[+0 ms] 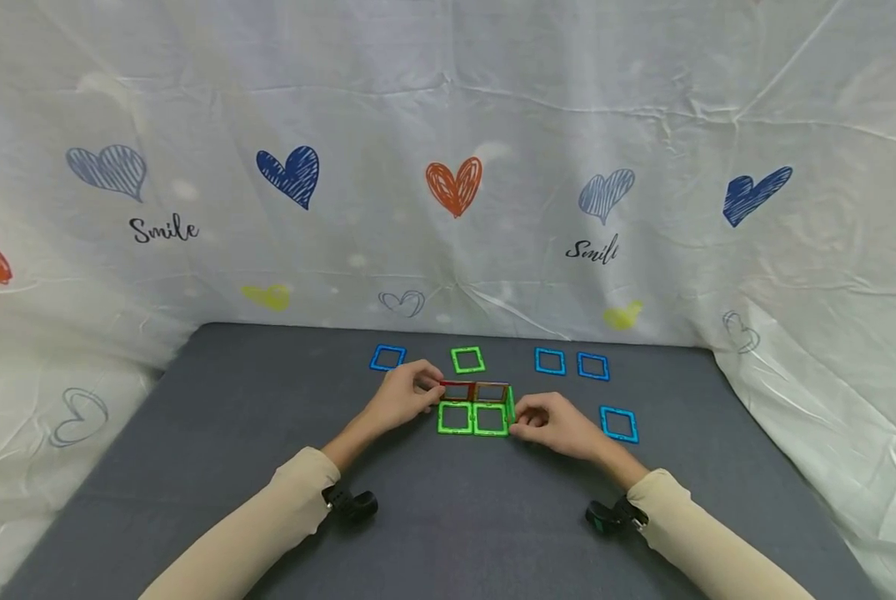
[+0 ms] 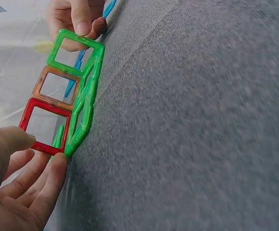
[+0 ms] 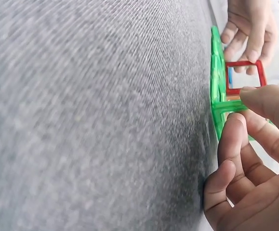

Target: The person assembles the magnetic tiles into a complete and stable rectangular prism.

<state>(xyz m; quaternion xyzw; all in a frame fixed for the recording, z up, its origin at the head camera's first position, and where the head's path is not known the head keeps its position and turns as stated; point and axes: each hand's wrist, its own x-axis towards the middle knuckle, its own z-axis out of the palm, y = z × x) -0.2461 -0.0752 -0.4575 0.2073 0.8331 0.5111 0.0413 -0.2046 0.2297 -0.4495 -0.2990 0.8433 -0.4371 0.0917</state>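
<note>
Two green square frame tiles [image 1: 455, 432] lie flat side by side on the dark grey table. Along their far edge stand a red square tile [image 2: 50, 107] and an orange one [image 2: 40, 82], both upright. Another green tile [image 2: 54, 52] stands upright at the right end, meeting the orange tile at the corner. My left hand [image 1: 406, 390] pinches the red tile at its outer left edge, thumb on one face and fingertips low behind. With thumb and fingers, my right hand [image 1: 556, 423] grips the upright green tile from the right.
Behind the tiles lie a loose green square [image 1: 468, 370] and blue squares, one to its left [image 1: 373, 357] and two to its right [image 1: 549, 372]. Another blue square [image 1: 620, 438] lies right of my right hand. A white heart-printed cloth [image 1: 448, 275] hangs behind the table.
</note>
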